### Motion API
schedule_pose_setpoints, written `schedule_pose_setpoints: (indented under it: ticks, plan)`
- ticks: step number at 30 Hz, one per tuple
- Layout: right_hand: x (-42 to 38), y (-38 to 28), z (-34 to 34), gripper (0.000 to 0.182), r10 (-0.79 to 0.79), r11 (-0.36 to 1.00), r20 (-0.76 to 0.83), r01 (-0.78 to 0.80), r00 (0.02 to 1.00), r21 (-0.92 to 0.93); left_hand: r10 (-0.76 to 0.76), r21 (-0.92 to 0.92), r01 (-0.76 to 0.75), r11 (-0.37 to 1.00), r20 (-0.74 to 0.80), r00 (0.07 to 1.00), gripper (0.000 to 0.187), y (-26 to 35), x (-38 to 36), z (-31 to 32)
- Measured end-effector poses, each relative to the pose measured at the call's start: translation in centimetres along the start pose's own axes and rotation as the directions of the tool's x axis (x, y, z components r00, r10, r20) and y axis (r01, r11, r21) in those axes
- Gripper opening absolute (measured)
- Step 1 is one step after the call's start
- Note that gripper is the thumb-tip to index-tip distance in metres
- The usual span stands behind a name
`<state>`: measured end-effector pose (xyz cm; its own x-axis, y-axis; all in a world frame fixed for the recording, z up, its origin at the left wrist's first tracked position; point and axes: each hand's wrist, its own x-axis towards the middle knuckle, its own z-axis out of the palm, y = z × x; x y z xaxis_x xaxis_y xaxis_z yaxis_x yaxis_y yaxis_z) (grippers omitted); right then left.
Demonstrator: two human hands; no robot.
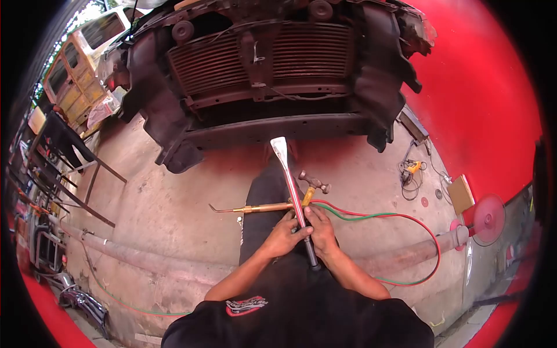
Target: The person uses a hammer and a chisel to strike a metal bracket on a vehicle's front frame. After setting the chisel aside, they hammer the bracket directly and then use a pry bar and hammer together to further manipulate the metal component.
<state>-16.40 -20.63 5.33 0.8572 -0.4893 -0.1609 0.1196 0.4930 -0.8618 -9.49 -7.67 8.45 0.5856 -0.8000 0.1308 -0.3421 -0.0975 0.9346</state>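
Note:
A long metal bar [295,194] with a flared, flat tip points away from my lap toward the car front. My left hand [284,235] is closed on it, the thumb lying across the shaft. Against the bar's other side, my right hand [320,227] is closed too. Crosswise behind the bar lies a brass gas torch [261,207], its bent nozzle pointing left. A hammer [315,182] with a yellow handle sits just beyond my right fingertips. Whether my fingers also grip the torch or hammer is hidden.
The stripped car front [261,110] stands ahead. Red and green hoses [406,217] loop right from the torch. A long pipe [145,261] lies across the floor. At right are a yellow power tool [413,167] and red wall [481,87]; at left, a metal frame [93,185].

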Motion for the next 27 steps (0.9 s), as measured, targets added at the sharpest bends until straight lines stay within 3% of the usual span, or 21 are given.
schedule_pose_setpoints:
  ticks: [5,7,8,9,10,11,12,14,15,17,18,20,25,27]
  plan:
    - [0.9,-2.1,-0.1,0.036,0.014,0.985,0.107,0.005,0.994,-0.170,-0.111,0.051,0.109,0.993,0.036,0.993,0.037,-0.1,-0.5,0.1]
    - [1.5,-3.1,-0.5,0.037,0.239,0.968,0.280,-0.208,0.930,-0.138,-0.177,0.063,0.173,0.983,0.056,0.983,0.037,0.2,-0.6,0.3]
    - [1.8,-2.4,-0.5,0.036,0.188,0.979,0.250,-0.161,0.950,-0.123,-0.163,0.047,0.161,0.986,0.060,0.985,0.036,0.7,-0.8,0.3]
    - [2.3,-1.9,-0.7,0.036,0.185,0.980,0.255,-0.157,0.949,-0.124,-0.147,0.031,0.145,0.989,0.060,0.987,0.035,1.0,-0.7,0.3]
    - [2.8,-2.2,-0.5,0.035,0.179,0.984,0.259,-0.175,0.949,-0.039,-0.035,0.183,0.016,0.983,0.099,0.994,0.032,1.3,-0.8,-0.5]
    - [2.9,-2.1,-0.5,0.035,0.183,0.978,0.257,-0.201,0.949,0.048,-0.039,0.183,0.021,0.983,0.096,0.995,0.032,1.5,-1.2,-1.0]
    - [3.0,-1.8,-0.2,0.034,0.161,0.984,0.137,-0.170,0.977,0.054,0.022,0.260,-0.027,0.965,0.025,0.999,0.034,2.0,-1.9,-1.2]
    - [3.6,-2.1,-0.2,0.033,0.198,0.972,0.152,-0.213,0.968,0.095,0.210,0.465,-0.150,0.872,-0.080,0.975,0.046,4.3,-2.3,-1.9]
    - [3.8,-2.2,-0.1,0.032,0.229,0.957,0.164,-0.253,0.959,0.140,0.293,0.540,-0.250,0.804,0.006,0.956,0.054,5.6,-2.2,-2.7]
    - [4.1,-2.7,0.6,0.031,0.276,0.934,0.162,-0.304,0.947,0.186,0.355,0.644,-0.516,0.565,0.374,0.857,0.048,7.9,-1.0,-3.3]
    - [4.1,-3.1,0.8,0.031,0.322,0.910,0.161,-0.352,0.933,0.220,0.352,0.639,-0.516,0.570,0.377,0.856,0.048,7.7,0.0,-3.3]
    - [5.2,-3.6,0.8,0.030,0.365,0.883,0.152,-0.393,0.918,0.256,0.309,0.592,-0.656,0.468,0.586,0.749,0.036,7.3,2.5,-2.9]
    - [8.0,-4.2,1.1,0.038,0.521,0.814,0.117,-0.534,0.845,0.228,0.255,0.496,-0.741,0.452,0.725,0.640,0.022,8.4,7.7,-3.2]
    - [8.4,-5.0,0.4,0.043,0.587,0.774,0.166,-0.610,0.792,0.171,0.383,0.384,-0.828,0.409,0.751,0.538,0.025,7.2,8.9,-3.3]
